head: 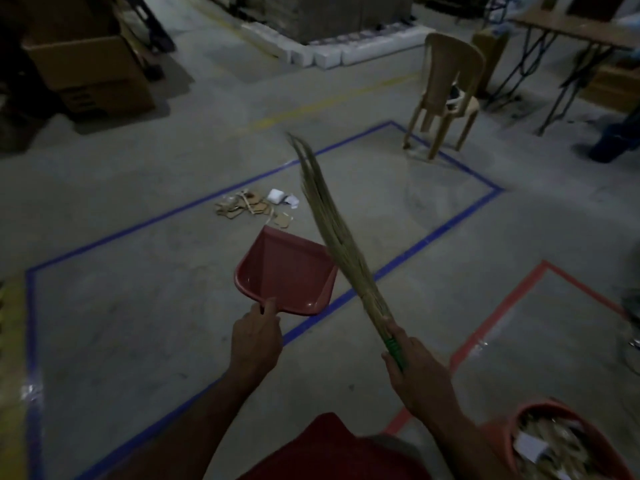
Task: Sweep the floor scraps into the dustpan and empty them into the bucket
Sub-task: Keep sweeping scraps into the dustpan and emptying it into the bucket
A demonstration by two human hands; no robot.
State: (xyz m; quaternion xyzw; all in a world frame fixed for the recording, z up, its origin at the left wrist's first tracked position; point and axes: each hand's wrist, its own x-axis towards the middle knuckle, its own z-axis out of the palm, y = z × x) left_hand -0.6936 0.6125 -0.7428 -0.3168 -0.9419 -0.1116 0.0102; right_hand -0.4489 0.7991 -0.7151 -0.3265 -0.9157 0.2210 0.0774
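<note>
Red plastic dustpan (286, 270) is held by its handle in the left hand (255, 336), fingers curled round it, just short of the cardboard scraps (254, 207). Right hand (414, 367) grips the broom (341, 242), right of the dustpan. Bucket (550, 441) sits nearer, far right. No writing legible.

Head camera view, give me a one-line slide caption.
Left hand holds red dustpan, right hand raises grass broom near floor scraps.

text: none legible | labels: none | signs: none | frame dim, blurred
</note>
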